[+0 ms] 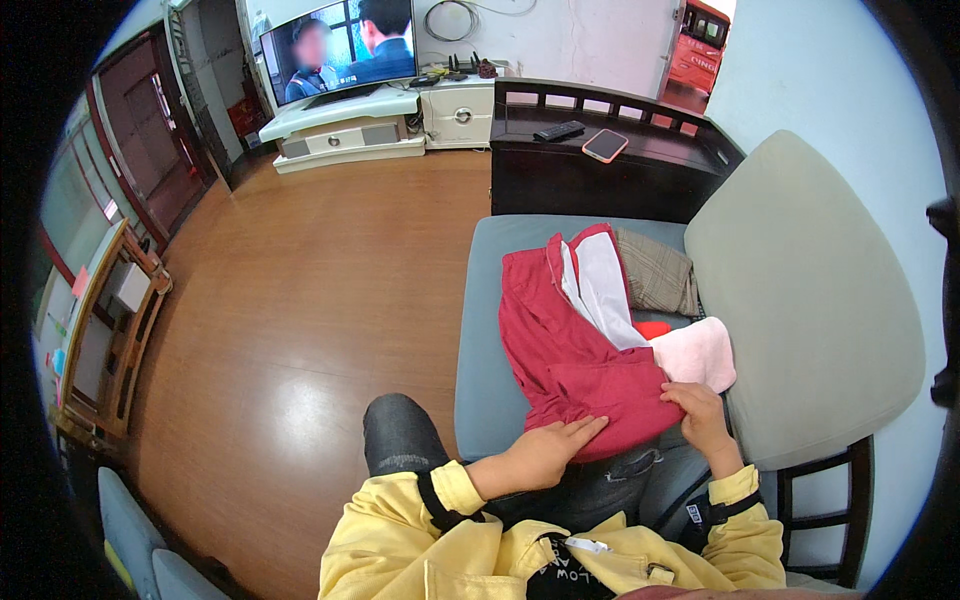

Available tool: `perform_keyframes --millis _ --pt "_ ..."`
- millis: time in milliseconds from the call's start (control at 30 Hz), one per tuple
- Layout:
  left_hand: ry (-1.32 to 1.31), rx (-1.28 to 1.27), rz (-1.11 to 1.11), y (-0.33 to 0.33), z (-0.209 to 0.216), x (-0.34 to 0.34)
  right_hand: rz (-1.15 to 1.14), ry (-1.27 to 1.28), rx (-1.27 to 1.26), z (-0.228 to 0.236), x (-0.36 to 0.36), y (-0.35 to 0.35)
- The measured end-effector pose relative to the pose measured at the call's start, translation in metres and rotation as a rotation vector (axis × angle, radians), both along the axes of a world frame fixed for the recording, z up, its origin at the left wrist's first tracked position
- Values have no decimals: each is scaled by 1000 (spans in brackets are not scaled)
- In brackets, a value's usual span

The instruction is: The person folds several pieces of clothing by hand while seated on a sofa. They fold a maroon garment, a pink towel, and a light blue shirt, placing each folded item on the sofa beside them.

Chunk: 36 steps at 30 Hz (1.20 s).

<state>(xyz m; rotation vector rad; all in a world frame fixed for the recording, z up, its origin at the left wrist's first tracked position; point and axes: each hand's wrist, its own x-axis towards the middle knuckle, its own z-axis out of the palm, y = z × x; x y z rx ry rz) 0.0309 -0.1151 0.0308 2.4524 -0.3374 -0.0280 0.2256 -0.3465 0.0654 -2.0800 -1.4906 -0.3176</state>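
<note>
A dark red jacket (560, 345) with a white lining (603, 280) lies partly folded on the blue-grey seat cushion, its near end by my lap. My left hand (545, 452) rests on the near left part of the jacket, fingers stretched flat on the cloth. At the near right edge, my right hand (703, 418) pinches the fabric between thumb and fingers. Right beside the jacket are a folded pink cloth (700, 355) and a bit of bright red fabric (652, 329). Behind them lies a folded brown checked cloth (655, 272).
The seat cushion (480, 330) is bounded on the right by a grey-green back cushion (810, 300). Beyond it, a dark wooden armrest box (590, 165) carries a phone (605, 146) and a remote control (559, 131). A lit television (340, 55) stands on a white cabinet (345, 115).
</note>
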Motion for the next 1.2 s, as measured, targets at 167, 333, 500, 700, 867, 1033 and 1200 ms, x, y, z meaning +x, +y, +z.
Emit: perform_keyframes --millis 167,333,500,700,867,1033,1200 --pt "-73 -102 -23 13 8 -2 -8 13 -14 6 0 1" --pt "233 -158 -77 30 46 -9 37 150 19 31 -6 0" --pt "516 -685 -349 40 48 -20 281 429 48 72 -24 -12" --pt "959 -1466 -497 29 -35 -11 353 1157 25 59 -33 -12" --pt "1046 -1849 -287 26 -93 -21 454 1221 -131 32 -20 -1" --pt "984 -2051 -354 30 -102 -25 308 1188 -254 26 -22 2" --pt "966 -2153 -202 37 -91 -22 66 1235 -223 19 -24 6"
